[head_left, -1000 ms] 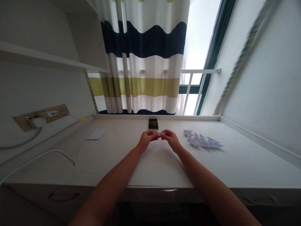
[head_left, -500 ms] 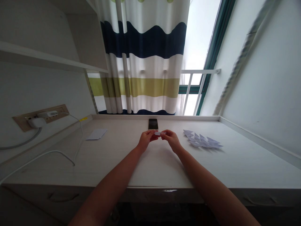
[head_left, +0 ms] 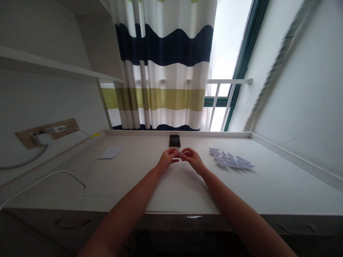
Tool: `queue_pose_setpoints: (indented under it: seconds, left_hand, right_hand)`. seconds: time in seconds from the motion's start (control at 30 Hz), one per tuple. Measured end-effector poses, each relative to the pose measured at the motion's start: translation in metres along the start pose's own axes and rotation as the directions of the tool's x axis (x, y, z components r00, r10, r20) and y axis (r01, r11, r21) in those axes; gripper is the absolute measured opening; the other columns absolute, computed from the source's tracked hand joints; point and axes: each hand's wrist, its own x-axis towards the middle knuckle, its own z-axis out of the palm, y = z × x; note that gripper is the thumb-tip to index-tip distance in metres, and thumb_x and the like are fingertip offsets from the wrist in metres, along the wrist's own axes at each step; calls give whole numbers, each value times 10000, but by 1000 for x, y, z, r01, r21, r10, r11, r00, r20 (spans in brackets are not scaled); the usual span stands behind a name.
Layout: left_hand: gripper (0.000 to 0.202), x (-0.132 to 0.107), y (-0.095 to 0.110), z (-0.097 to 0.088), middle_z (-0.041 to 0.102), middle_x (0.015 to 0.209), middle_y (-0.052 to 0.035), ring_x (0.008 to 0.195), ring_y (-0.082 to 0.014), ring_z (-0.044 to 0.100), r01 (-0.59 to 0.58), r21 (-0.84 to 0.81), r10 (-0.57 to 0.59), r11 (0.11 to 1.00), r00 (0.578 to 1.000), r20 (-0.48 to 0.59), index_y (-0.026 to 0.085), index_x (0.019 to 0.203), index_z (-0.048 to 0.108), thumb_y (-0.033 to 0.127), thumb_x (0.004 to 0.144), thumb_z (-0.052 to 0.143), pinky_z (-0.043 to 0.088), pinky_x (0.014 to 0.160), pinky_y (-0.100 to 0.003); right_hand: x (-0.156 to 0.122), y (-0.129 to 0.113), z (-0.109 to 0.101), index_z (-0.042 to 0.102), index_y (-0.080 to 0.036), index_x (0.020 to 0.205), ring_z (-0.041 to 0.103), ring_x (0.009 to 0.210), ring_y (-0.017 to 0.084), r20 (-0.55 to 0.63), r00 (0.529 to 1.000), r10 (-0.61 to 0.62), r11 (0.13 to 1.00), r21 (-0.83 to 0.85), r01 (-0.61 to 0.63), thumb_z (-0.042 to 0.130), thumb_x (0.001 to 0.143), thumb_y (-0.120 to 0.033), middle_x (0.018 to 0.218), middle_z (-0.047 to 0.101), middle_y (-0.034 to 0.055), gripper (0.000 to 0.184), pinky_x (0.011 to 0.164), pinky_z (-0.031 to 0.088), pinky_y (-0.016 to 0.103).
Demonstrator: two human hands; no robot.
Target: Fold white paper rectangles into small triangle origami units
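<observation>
Pale wooden desk [head_left: 182, 189] by a window [head_left: 227, 43], and all the action is in one tiny spot near the desk's back edge. I've got a little folded paper piece [head_left: 179, 152] up above the desk, pinched between the fingertips [head_left: 173, 151] of my left hand [head_left: 168, 159] and my right hand [head_left: 192, 158]. Both hands are closed on it in a pinch, not a fist, but my fingers hide most of the paper, so I can't really tell how it's folded.

Honestly, the paper's the weak spot here. It's so small that one loose finger could let it slip and drop, and squeezing too hard could put a crease in the wrong place. Just behind it, a phone [head_left: 174, 141] lies flat close to my hands, so a dropped piece could land on it, or a careless knuckle could knock it. Off to the right there's a pile of folded paper triangles [head_left: 230, 159], and they look light enough to scatter if my wrist swings into them. Over on the left, a flat bit of paper [head_left: 110, 152] sits near a white cable [head_left: 59, 175] that could snag my arm if I reach that way.
</observation>
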Motion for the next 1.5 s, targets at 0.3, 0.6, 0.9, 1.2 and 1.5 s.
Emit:
queue_pose_setpoints:
  seconds: [0.3, 0.6, 0.9, 1.2, 1.5]
  left_hand:
    - [327, 1, 0, 1, 620, 766, -45, 702, -126, 571, 21, 15, -21, 1000, 999, 26, 162, 877, 636, 259, 574, 708, 468, 651, -268]
    - [359, 4, -5, -1, 637, 728, -55, 713, -149, 596, 8, 39, -9, 999, 1000, 22, 140, 931, 637, 254, 596, 698, 489, 679, -300]
    - [337, 4, -6, -1, 649, 710, -53, 671, -142, 604, -3, 71, 3, 997, 1000, -8, 126, 924, 647, 225, 606, 697, 502, 708, -323]
    - [327, 4, -6, -1, 650, 723, -55, 694, -146, 608, 3, 94, -2, 996, 1000, -10, 124, 938, 641, 195, 622, 679, 506, 719, -328]
    - [322, 2, -3, 1, 654, 749, -63, 721, -151, 610, 10, 113, -10, 994, 1000, -1, 118, 970, 630, 158, 651, 651, 508, 725, -330]
  right_hand:
    - [1, 3, -5, 568, -170, 651, 567, 616, 121, -17, 993, 117, 993, 33, -116, 707, 543, -391, 638, 618, 4, 283, 626, 442, 285]
    - [2, 7, -5, 581, -160, 651, 541, 568, 99, -38, 994, 102, 995, -14, -102, 713, 530, -387, 658, 596, -1, 289, 605, 439, 282]
    - [5, 16, -9, 585, -159, 648, 557, 564, 110, -54, 997, 62, 991, -117, -68, 696, 548, -413, 646, 597, -1, 295, 585, 459, 291]
    - [5, 16, -10, 582, -156, 646, 565, 566, 115, -55, 997, 58, 988, -142, -65, 689, 564, -404, 638, 592, -4, 282, 583, 473, 298]
    - [5, 13, -9, 589, -150, 643, 547, 548, 111, -66, 995, 71, 987, -139, -79, 704, 546, -379, 615, 588, 0, 274, 572, 458, 297]
